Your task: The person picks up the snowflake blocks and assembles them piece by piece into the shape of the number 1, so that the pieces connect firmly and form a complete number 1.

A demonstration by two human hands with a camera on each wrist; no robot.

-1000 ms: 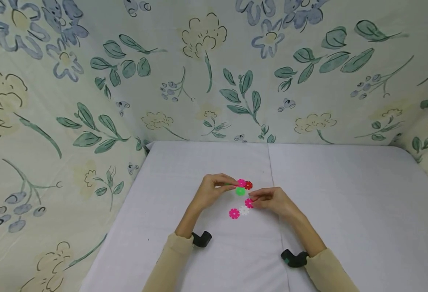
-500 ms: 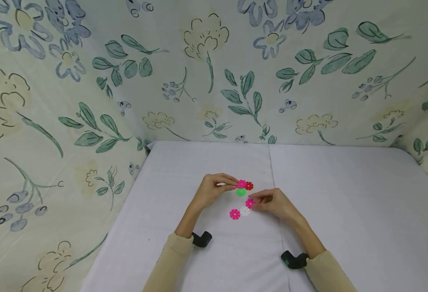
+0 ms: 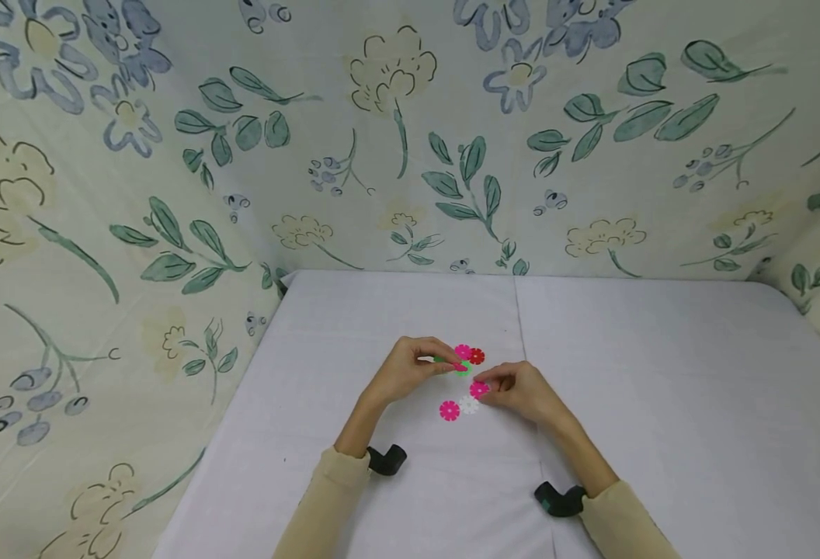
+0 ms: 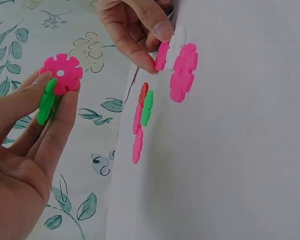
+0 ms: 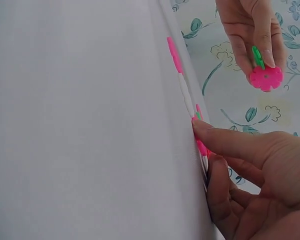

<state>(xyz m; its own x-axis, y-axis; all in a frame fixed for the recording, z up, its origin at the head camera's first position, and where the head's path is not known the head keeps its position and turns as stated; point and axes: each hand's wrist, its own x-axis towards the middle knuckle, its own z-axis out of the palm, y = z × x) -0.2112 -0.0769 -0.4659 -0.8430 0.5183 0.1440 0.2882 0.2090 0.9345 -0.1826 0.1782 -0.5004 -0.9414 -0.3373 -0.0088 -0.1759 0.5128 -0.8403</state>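
Note:
In the left wrist view my left hand (image 4: 27, 135) pinches a pink notched flower disc (image 4: 61, 74) together with a green notched disc (image 4: 47, 101) set at an angle to it. My right hand (image 3: 522, 387) grips another pink disc (image 3: 478, 390) between thumb and finger. That disc meets a white disc (image 3: 469, 404), which adjoins a further pink disc (image 3: 449, 411), forming a row of three. Just beyond the left fingertips, a red disc (image 3: 477, 356), a pink disc (image 3: 462, 352) and a green disc (image 4: 147, 107) lie on the cloth, the green one partly covered in the head view.
A white cloth (image 3: 634, 419) with a lengthwise crease covers the table. Behind and to the left hangs a flower-print curtain (image 3: 354, 178). Black wrist mounts (image 3: 387, 460) stick out from both sleeves.
My left hand has dipped slightly toward me, and the pink disc in its fingers now overlaps the green disc on the table. My right hand has stayed almost still.

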